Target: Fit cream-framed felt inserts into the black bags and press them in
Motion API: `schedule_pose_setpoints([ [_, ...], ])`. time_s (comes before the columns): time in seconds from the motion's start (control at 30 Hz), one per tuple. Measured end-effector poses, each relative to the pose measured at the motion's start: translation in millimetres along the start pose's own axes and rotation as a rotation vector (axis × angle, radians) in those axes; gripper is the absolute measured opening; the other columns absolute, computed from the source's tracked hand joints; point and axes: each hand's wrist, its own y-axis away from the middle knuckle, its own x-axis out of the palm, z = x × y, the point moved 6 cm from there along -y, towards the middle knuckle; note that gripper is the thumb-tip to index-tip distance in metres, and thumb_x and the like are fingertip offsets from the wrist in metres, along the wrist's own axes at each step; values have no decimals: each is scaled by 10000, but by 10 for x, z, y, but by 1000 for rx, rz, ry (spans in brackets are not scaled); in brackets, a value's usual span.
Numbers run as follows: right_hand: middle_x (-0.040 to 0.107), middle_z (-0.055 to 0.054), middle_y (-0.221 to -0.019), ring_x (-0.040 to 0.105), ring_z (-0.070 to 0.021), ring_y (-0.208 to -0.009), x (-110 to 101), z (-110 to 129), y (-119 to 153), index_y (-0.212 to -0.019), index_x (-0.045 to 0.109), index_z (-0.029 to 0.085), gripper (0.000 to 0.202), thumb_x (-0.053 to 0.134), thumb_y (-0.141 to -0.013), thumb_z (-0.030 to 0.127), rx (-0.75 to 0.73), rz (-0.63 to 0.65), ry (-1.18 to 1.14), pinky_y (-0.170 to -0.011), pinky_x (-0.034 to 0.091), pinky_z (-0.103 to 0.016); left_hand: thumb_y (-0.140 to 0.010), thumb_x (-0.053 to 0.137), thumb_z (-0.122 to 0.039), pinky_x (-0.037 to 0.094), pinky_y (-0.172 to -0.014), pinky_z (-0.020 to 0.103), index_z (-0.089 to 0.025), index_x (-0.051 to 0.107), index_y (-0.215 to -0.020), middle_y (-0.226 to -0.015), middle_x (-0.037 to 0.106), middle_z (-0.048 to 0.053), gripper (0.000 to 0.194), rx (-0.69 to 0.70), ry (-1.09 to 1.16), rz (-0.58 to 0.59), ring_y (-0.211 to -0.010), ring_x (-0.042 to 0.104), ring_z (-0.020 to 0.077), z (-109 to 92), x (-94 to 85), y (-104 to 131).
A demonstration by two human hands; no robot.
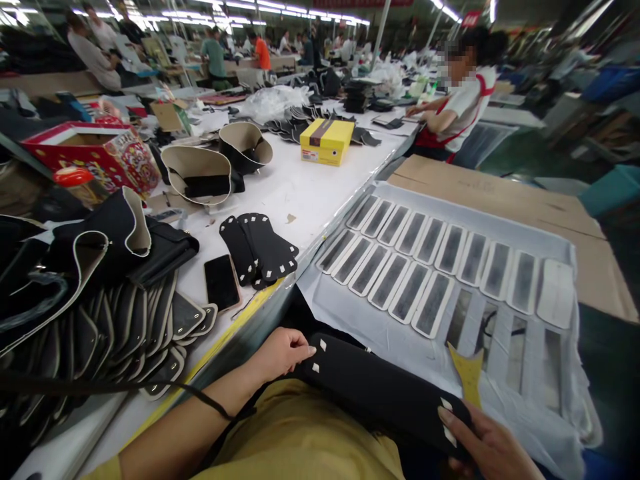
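Observation:
A long black panel with rounded ends lies across my lap, with two small white tabs near each end. At its left end my left hand has its fingers pinched together beside a white tab; whether it grips the panel's edge or a tab is too small to tell. My right hand holds the panel's right end, thumb on top by the white tabs and fingers underneath. Similar black panels with white tabs lie fanned on the white table, beside a phone.
Right of the table, a cloth-lined tray bears rows of white-edged strips and a yellow forked piece. Black bag parts crowd the left. A yellow box stands farther back. A person works at the table's far right.

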Motion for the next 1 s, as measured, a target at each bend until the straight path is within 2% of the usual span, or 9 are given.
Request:
schedule_pose_setpoints([
  [0.37, 541, 36, -541, 559, -153, -436, -20, -52, -53, -885, 502, 197, 431, 615, -657, 545, 65, -8, 54, -389, 443, -239, -686, 620, -433, 272, -367, 180, -155, 549, -613, -374, 408, -76, 296, 5, -26, -58, -340, 358, 60, 27, -55, -4],
  [0.67, 548, 32, -609, 548, -139, -462, 25, 124, -4, -896, 466, 196, 480, 616, -624, 561, 55, 1, 110, -421, 465, -250, -687, 621, -398, 274, -378, 190, -147, 558, -594, -422, 452, -58, 275, 20, -66, -69, -376, 407, 73, -36, -76, 18],
  [0.8, 536, 40, -590, 534, -139, -428, 5, 71, -17, -908, 473, 199, 508, 621, -596, 572, 69, -52, 103, -389, 441, -253, -683, 625, -395, 269, -378, 192, -149, 557, -594, -426, 455, -59, 271, 14, -60, -69, -378, 406, 73, -29, -68, 10],
  [1.0, 591, 16, -606, 566, -168, -441, -6, 20, -51, -913, 492, 206, 472, 621, -624, 555, 100, -6, 63, -400, 450, -272, -679, 621, -388, 264, -383, 200, -161, 540, -590, -425, 445, -66, 258, -4, -50, -74, -372, 396, 77, -1, -44, -6],
])
